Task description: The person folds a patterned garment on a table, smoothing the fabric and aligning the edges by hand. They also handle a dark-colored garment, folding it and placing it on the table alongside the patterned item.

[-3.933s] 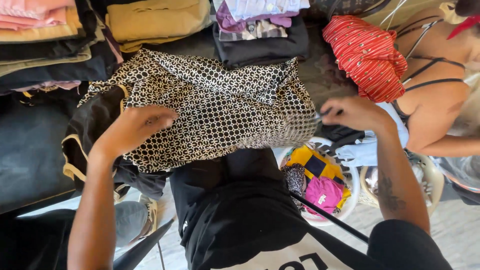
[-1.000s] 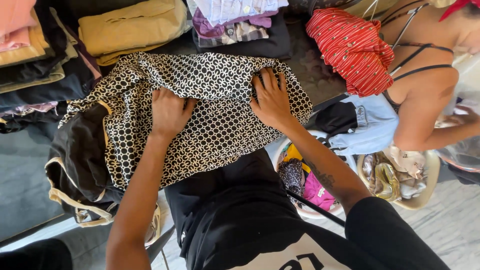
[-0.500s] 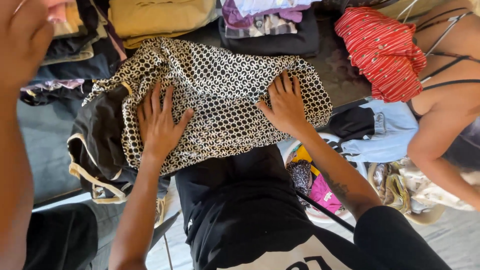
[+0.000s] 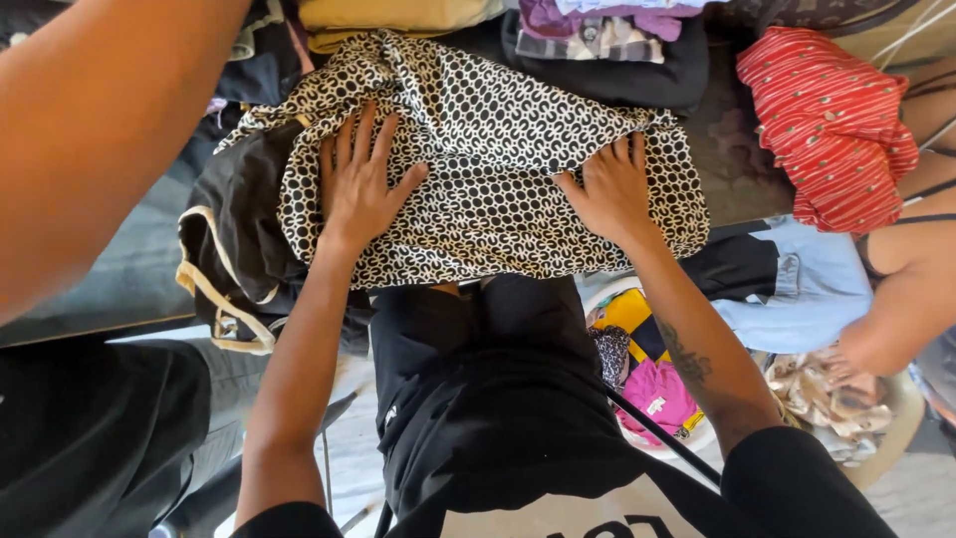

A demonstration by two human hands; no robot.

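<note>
2 flat palms down on a black-and-white patterned garment.

Left hand is spread wide, fingers apart, pressing flat on the left part of the black-and-white patterned garment, gripping nothing. Right hand lies on the right part, fingers a little curled into the cloth, pressing rather than clamping. The garment sits bunched at the near edge of the dark table, over a black piece with cream trim that hangs off the left. Folded clothes stack just behind. A red striped garment lies to the right beside another person's arm, and a second bare arm crosses the top-left corner.
</note>
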